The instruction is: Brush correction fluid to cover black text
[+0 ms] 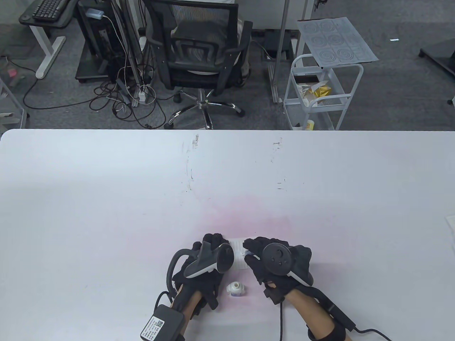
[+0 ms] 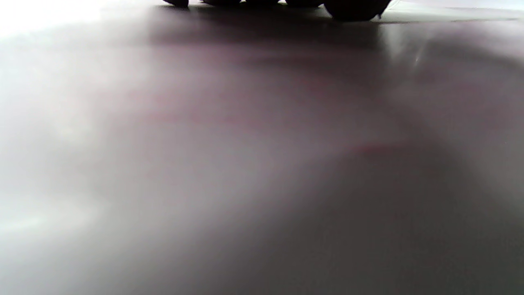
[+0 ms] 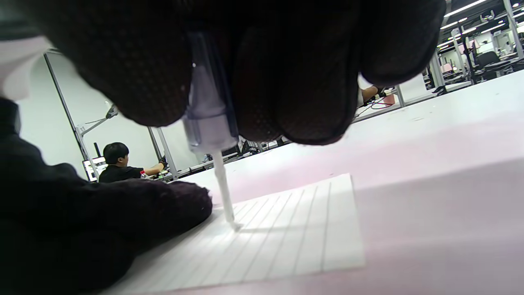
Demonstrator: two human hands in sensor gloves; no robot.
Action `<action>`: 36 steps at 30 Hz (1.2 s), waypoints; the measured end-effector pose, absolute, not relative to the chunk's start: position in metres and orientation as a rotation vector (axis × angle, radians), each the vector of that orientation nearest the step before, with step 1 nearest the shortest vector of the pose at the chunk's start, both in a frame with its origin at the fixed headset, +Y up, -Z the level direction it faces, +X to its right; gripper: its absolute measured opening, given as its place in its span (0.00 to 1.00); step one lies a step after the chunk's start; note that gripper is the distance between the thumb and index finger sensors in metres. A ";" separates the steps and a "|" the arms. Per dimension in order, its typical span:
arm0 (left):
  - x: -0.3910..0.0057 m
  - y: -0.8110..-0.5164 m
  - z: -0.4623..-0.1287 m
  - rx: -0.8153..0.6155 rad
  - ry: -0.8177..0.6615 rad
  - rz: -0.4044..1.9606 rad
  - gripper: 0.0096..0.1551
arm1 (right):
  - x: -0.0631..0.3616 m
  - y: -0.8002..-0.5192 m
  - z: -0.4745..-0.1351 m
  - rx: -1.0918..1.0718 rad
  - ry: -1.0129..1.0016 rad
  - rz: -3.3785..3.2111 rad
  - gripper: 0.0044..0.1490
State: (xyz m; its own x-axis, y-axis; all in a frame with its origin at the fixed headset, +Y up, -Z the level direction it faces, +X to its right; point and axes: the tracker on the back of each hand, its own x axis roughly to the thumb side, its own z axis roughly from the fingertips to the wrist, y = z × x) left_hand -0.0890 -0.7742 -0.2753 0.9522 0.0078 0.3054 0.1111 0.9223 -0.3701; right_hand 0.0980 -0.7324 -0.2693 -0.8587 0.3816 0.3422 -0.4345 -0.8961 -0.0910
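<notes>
Paper (image 3: 286, 241), one small lined sheet, lies flat near the front edge of the white desk (image 1: 106, 199), between two gloved hands. One brush applicator (image 3: 213, 135) stands nearly upright on it, its thin white tip touching the sheet close to the left edge. The right hand (image 1: 280, 261) has its grip narrowed around the applicator's clear cap, fingers (image 3: 294, 82) pinching it from above. The left hand (image 1: 206, 259) rests at the sheet's left side with fingers pressed down on the desk; how far its grip is spread I cannot tell. One small white correction fluid bottle (image 1: 235, 289) stands open just in front of the sheet, between the wrists. Beyond the desk, on grey carpet, stand one black office chair (image 1: 199, 53) and one white wire cart (image 1: 321, 94).
</notes>
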 end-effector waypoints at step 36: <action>-0.089 -0.775 -0.275 -0.396 -0.307 -0.055 0.36 | 0.098 -0.733 -0.267 0.453 -0.308 2.613 0.29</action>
